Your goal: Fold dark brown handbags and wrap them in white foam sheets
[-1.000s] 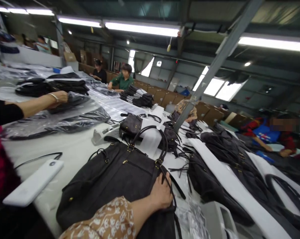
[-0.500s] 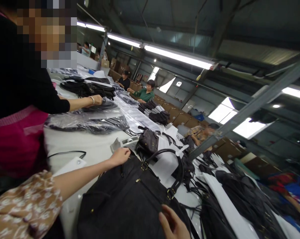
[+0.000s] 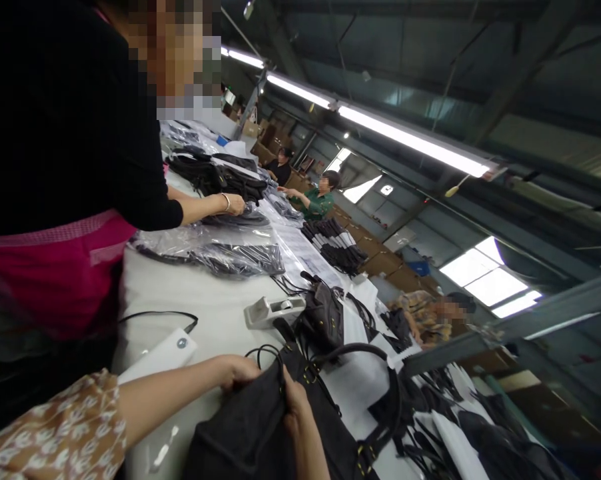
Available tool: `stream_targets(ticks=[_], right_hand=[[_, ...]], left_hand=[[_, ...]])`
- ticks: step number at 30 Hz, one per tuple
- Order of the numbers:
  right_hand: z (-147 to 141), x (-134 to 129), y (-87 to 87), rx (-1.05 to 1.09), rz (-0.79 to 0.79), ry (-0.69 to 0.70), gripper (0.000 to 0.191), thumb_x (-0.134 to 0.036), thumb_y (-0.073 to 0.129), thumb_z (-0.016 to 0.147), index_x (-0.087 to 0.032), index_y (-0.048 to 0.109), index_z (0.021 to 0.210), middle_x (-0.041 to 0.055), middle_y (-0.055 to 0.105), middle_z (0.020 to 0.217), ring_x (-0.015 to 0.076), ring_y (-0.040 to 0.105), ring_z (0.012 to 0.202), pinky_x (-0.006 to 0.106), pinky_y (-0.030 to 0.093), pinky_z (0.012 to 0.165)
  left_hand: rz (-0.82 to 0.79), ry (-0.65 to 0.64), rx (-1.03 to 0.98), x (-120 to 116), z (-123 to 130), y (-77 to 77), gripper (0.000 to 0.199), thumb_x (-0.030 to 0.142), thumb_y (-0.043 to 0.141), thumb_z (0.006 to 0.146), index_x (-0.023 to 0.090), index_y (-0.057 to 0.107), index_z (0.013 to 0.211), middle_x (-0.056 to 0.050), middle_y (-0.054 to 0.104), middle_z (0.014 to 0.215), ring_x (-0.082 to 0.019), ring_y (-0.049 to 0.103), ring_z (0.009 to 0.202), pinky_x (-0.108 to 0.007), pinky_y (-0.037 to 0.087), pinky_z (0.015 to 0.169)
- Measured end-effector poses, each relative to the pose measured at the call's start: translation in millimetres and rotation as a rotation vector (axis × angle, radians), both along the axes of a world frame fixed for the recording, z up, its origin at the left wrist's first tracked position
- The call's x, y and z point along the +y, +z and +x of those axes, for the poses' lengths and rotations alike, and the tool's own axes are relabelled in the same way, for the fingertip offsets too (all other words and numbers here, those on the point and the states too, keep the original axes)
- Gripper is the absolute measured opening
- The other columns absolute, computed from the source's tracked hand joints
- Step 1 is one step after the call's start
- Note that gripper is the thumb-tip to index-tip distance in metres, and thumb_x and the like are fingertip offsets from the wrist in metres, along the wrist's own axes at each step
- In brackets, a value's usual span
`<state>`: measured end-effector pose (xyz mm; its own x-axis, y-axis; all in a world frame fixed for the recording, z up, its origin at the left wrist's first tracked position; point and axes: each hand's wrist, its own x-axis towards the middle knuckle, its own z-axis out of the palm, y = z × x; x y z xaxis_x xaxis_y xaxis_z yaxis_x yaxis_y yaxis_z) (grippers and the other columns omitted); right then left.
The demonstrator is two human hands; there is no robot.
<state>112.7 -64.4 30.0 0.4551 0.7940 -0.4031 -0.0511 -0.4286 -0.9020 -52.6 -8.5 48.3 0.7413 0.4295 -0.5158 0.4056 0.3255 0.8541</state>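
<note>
A black handbag (image 3: 240,427) with gold-coloured fittings lies in front of me, its near side lifted and folded. My left hand (image 3: 241,371) grips the bag's upper edge, with its fingertips hidden behind the fabric. Close by, my right hand (image 3: 298,405) pinches the same edge from the other side, thumb upward. The bag's looped handle (image 3: 393,393) stretches off to the right. Just beyond my hands are a grey tape dispenser (image 3: 274,311) and a smaller dark bag (image 3: 323,313).
At left, a co-worker in a black top and pink apron (image 3: 95,243) handles plastic-wrapped bags (image 3: 230,250). A white device with a cord (image 3: 160,357) lies left of my forearm. Stacked dark bags (image 3: 333,243) stand farther along the white table (image 3: 180,293). A slanted metal post (image 3: 545,323) crosses at right.
My right hand has moved up and left to the bag's top edge, beside my left hand. The bag's near side has been raised and folded. My view has shifted left.
</note>
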Motion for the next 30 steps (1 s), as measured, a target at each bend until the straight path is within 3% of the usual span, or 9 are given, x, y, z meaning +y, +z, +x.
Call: stream_targets(ticks=[3, 5, 9, 14, 18, 20, 22, 26, 30], right_hand=[[18, -3, 9.5, 0.008, 0.027, -0.046, 0.045, -0.049, 0.079, 0.05, -0.016, 0.066, 0.078, 0.0114, 0.073, 0.086, 0.0297, 0.067, 0.092, 0.035, 0.056, 0.073], [31, -8, 18.7, -0.072, 0.052, -0.057, 0.043, -0.045, 0.078, 0.049, -0.016, 0.068, 0.079, 0.0106, 0.073, 0.088, 0.0299, 0.068, 0.09, 0.035, 0.055, 0.073], [48, -18, 34.2, -0.357, -0.004, -0.05, 0.036, -0.036, 0.072, 0.051, -0.016, 0.069, 0.081, 0.0083, 0.073, 0.077, 0.0289, 0.069, 0.078, 0.034, 0.054, 0.065], [38, -20, 31.6, -0.531, -0.038, 0.001, 0.021, -0.028, 0.067, 0.05, -0.019, 0.066, 0.068, 0.0045, 0.071, 0.067, 0.0268, 0.067, 0.072, 0.032, 0.051, 0.066], [24, -18, 28.7, -0.559, -0.015, 0.006, 0.018, -0.026, 0.066, 0.05, -0.02, 0.064, 0.067, 0.0042, 0.071, 0.069, 0.0274, 0.067, 0.074, 0.034, 0.049, 0.071], [21, -19, 29.8, -0.553, 0.0, 0.016, 0.021, -0.026, 0.064, 0.052, -0.019, 0.064, 0.071, 0.0049, 0.072, 0.073, 0.0273, 0.067, 0.076, 0.034, 0.049, 0.072], [21, -20, 30.2, -0.538, 0.013, 0.029, 0.023, -0.026, 0.063, 0.053, -0.018, 0.065, 0.075, 0.0056, 0.072, 0.076, 0.0267, 0.067, 0.077, 0.033, 0.05, 0.071], [24, -25, 22.0, -0.487, 0.072, 0.036, 0.029, -0.028, 0.064, 0.055, -0.017, 0.065, 0.082, 0.007, 0.073, 0.082, 0.0263, 0.067, 0.082, 0.032, 0.051, 0.076], [27, -28, 9.2, -0.442, 0.132, 0.029, 0.035, -0.031, 0.066, 0.055, -0.015, 0.065, 0.086, 0.0083, 0.073, 0.087, 0.0272, 0.067, 0.085, 0.033, 0.051, 0.079]], left_hand=[[0.067, -0.081, -0.025, -2, 5, 4.9, 0.028, 0.043, 0.062, 0.068, 0.017, 0.06, 0.061, -0.004, 0.064, 0.06, -0.019, 0.059, 0.053, -0.029, 0.048, 0.05], [0.184, -0.063, -0.038, -3, 6, 8.5, 0.023, 0.039, 0.06, 0.069, 0.017, 0.062, 0.064, -0.003, 0.066, 0.067, -0.02, 0.062, 0.064, -0.028, 0.049, 0.055], [0.485, 0.065, 0.021, 1, -5, 8.7, 0.011, 0.024, 0.054, 0.069, 0.017, 0.062, 0.069, -0.004, 0.066, 0.075, -0.023, 0.062, 0.08, -0.028, 0.047, 0.066], [0.719, 0.1, 0.186, 4, -36, 5.1, 0.01, 0.019, 0.055, 0.065, 0.017, 0.064, 0.069, -0.008, 0.067, 0.077, -0.027, 0.063, 0.081, -0.032, 0.047, 0.069], [0.895, 0.19, 0.201, 16, -37, 31.7, 0.021, 0.02, 0.051, 0.074, 0.019, 0.065, 0.09, -0.009, 0.068, 0.093, -0.027, 0.061, 0.097, -0.036, 0.045, 0.084], [0.987, 0.224, 0.071, 28, -22, 46.7, 0.03, 0.019, 0.041, 0.082, 0.021, 0.063, 0.102, -0.007, 0.066, 0.105, -0.023, 0.057, 0.105, -0.033, 0.041, 0.092], [1.026, 0.186, -0.062, 39, 0, 51.6, 0.03, 0.018, 0.04, 0.084, 0.021, 0.063, 0.103, -0.004, 0.066, 0.106, -0.019, 0.058, 0.102, -0.028, 0.041, 0.091], [0.957, 0.001, -0.092, 48, 41, 25.9, 0.024, 0.027, 0.067, 0.066, 0.018, 0.067, 0.088, -0.002, 0.068, 0.076, -0.019, 0.062, 0.072, -0.024, 0.046, 0.062], [0.91, -0.071, -0.106, 41, 56, -7.1, 0.023, 0.026, 0.066, 0.065, 0.018, 0.066, 0.086, 0.0, 0.065, 0.066, -0.015, 0.059, 0.059, -0.021, 0.038, 0.049]])
